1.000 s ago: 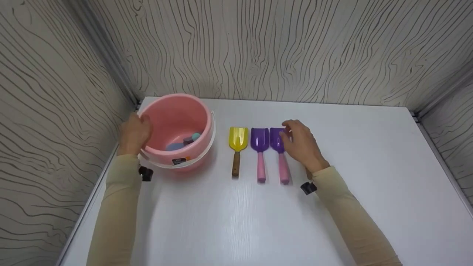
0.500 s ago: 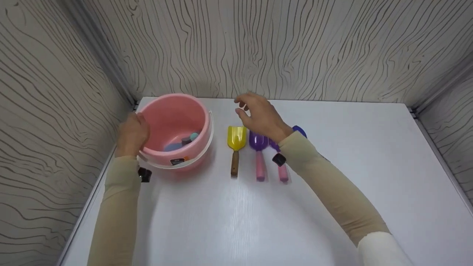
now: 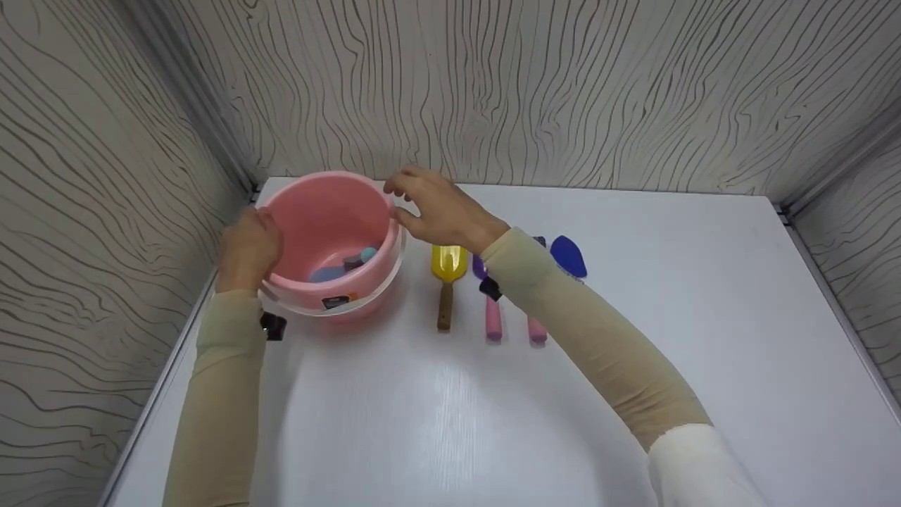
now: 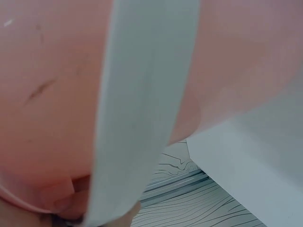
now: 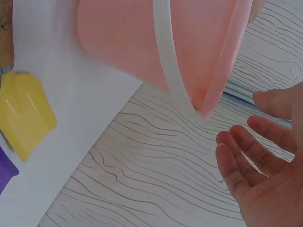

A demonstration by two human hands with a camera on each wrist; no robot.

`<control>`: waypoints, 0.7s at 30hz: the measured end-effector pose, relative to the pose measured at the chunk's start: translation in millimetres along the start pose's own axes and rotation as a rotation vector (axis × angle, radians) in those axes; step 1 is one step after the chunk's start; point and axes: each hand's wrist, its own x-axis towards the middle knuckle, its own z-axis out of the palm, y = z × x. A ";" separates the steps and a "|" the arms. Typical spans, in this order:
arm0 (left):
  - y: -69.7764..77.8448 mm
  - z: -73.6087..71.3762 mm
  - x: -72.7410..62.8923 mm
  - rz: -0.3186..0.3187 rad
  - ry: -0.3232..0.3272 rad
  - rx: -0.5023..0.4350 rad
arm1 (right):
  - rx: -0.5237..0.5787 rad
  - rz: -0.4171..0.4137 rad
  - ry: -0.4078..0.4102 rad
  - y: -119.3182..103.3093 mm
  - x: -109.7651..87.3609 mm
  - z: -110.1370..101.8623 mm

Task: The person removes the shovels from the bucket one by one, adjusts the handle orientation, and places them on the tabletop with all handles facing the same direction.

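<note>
A pink bucket (image 3: 331, 211) with a white handle (image 3: 383, 285) stands at the left of the table. My left hand (image 3: 248, 248) grips its left rim; in the left wrist view the bucket wall and the handle strap (image 4: 142, 94) fill most of the picture, with a bit of my fingers low down. At the bucket's right rim hovers my right hand (image 3: 443, 211), fingers relaxed and slightly bent. The right wrist view shows that hand (image 5: 270, 165) holding nothing, a gap between its fingertips and the rim (image 5: 222, 61). Small blue, grey and teal pieces (image 3: 331, 273) lie inside the bucket.
Beside the bucket lies a yellow toy shovel (image 3: 446, 271) with a brown handle. Two pink-handled shovels (image 3: 493, 324) are partly covered by my right arm, as is a blue-bladed tool (image 3: 569, 255). Wood-patterned walls (image 3: 486, 84) enclose the white table (image 3: 394, 408).
My right hand has moved left from above the right-hand purple shovel, across the others, to the bucket's right rim. The blue blade has come into view. My left hand stays on the bucket.
</note>
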 end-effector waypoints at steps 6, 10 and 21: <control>1.8 0.0 1.3 -0.021 -0.017 0.015 | 0.012 -0.066 -0.080 -10.9 12.4 16.4; 1.2 -0.2 1.1 -0.026 -0.018 0.021 | -0.019 -0.064 -0.162 -20.3 20.9 28.0; 3.2 1.8 -1.3 -0.027 -0.011 -0.002 | -0.040 0.050 -0.364 -50.8 35.7 52.3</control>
